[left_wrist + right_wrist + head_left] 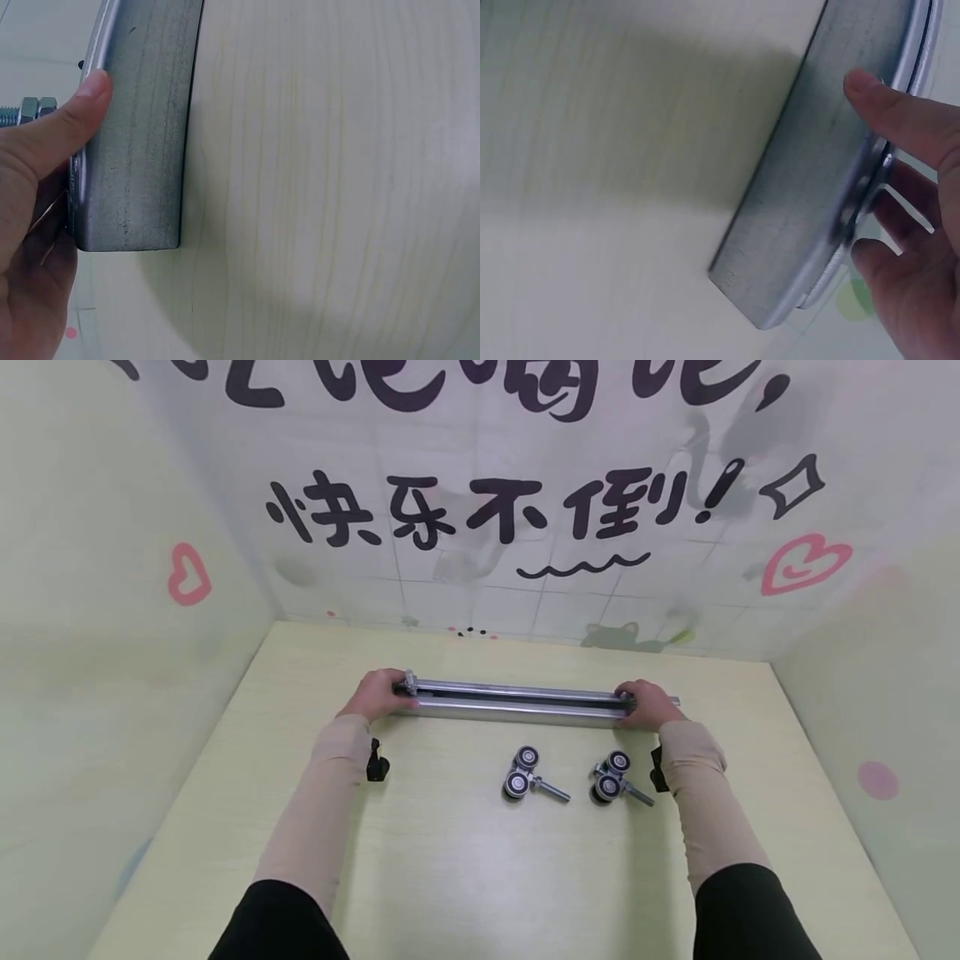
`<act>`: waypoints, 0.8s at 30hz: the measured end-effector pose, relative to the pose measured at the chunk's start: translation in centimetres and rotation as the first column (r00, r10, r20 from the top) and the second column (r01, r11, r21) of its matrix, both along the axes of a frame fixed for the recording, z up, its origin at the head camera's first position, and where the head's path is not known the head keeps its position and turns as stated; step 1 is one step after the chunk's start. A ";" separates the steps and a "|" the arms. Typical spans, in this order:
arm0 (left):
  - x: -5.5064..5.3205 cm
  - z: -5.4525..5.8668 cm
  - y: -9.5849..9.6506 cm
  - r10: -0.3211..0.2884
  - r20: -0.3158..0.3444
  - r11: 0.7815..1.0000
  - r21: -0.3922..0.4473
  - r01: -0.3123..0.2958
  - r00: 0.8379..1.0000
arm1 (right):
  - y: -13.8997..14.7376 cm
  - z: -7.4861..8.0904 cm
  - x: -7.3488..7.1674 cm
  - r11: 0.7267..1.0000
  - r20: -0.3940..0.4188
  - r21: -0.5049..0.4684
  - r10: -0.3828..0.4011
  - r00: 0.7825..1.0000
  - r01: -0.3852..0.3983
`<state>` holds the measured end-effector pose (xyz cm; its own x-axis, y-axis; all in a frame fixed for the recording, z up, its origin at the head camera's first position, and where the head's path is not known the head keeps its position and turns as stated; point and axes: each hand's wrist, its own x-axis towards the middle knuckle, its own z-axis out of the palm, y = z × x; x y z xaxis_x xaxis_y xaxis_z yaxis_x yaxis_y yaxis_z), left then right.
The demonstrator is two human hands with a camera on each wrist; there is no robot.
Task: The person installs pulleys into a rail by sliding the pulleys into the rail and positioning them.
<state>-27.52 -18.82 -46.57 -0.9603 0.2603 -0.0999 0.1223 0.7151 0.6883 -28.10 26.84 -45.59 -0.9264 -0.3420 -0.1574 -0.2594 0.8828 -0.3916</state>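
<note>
Arms (318,802) outstretched fwd, L hand (375,695) & R hand (648,705) well apart, both curled.

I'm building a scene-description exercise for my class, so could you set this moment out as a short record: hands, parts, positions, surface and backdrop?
Left hand: left hand grips the left end of the metal rail
Right hand: right hand holds the rail near its right end
Rail direction: left to right, slot visible from above
Fitting: bolt with nuts beside the left thumb
Loose parts: left roller and right roller, each with threaded stem
Roller position: nearer the person than the rail, apart
Surface: pale wood-grain table
Backdrop: wall with dark lettering
</note>
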 end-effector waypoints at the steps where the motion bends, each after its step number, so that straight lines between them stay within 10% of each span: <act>1: 0.0 -0.1 0.0 0.002 0.006 1.000 0.001 -0.002 1.000 | 0.0 0.1 -0.1 1.000 0.009 0.012 0.009 1.000 -0.009; 24: -0.2 -0.1 -0.1 -0.004 -0.011 1.000 0.004 0.004 1.000 | -12.5 4.2 -3.1 0.978 0.055 -0.052 0.203 0.978 -0.200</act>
<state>-27.70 -18.97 -46.69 -0.9602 0.2649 -0.0884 0.1329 0.7116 0.6899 -31.18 14.34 -41.44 -0.8271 -0.5290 -0.1898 -0.4053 0.7954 -0.4506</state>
